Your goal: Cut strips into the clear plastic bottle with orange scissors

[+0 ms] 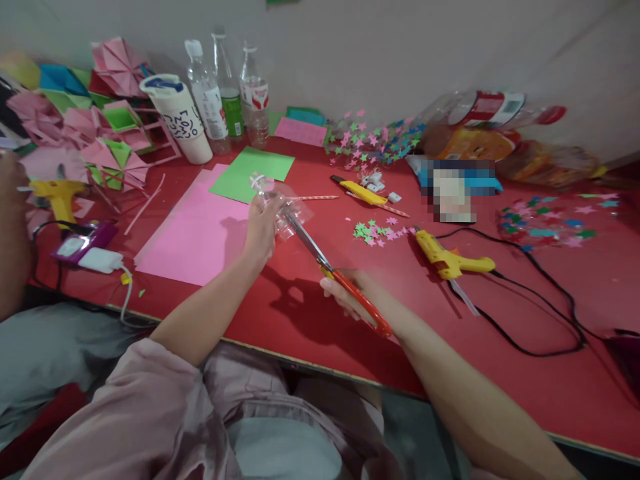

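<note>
Head: scissors (306,240), R grip (374,288); lettered tumbler (181,121)

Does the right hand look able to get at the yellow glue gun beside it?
Probably yes: nothing seems to stand between the right hand and the glue gun, though it likely must put down the scissors first.

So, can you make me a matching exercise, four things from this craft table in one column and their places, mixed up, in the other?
1. Scissors
2. Green sheet
3. Clear bottle top
4. White tumbler

A. Upright beside the plastic bottles
B. In the left hand
C. Partly over the pink paper
D. In the right hand

Right pairs: 1-D, 2-C, 3-B, 4-A.
</note>
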The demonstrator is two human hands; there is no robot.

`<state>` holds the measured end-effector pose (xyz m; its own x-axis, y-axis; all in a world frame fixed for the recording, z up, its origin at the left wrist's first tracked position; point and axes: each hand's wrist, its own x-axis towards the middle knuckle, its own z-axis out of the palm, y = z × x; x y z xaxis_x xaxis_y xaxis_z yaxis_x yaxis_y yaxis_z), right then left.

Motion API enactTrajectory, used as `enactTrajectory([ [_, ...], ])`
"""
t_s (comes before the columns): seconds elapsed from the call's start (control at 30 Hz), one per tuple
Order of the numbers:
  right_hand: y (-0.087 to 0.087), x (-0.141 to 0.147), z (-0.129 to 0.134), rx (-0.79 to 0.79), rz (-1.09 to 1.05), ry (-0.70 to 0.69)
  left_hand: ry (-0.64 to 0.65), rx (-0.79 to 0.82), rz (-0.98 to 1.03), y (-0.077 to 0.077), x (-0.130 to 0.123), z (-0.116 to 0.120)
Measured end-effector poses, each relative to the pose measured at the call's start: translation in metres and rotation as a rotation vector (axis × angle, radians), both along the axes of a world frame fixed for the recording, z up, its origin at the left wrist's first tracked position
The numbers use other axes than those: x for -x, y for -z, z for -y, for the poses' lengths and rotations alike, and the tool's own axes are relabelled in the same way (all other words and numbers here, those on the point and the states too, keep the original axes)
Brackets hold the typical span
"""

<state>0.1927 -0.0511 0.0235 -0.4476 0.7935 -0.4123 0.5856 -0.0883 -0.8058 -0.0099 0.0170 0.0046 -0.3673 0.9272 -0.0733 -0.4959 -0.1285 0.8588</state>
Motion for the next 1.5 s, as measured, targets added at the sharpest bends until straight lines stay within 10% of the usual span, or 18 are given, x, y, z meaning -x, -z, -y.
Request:
enactTrajectory([
  [1.5, 0.001, 0.014, 0.009, 0.123, -0.024, 0.117, -0.046, -0.098, -0.078, -0.007, 0.006, -0.004],
])
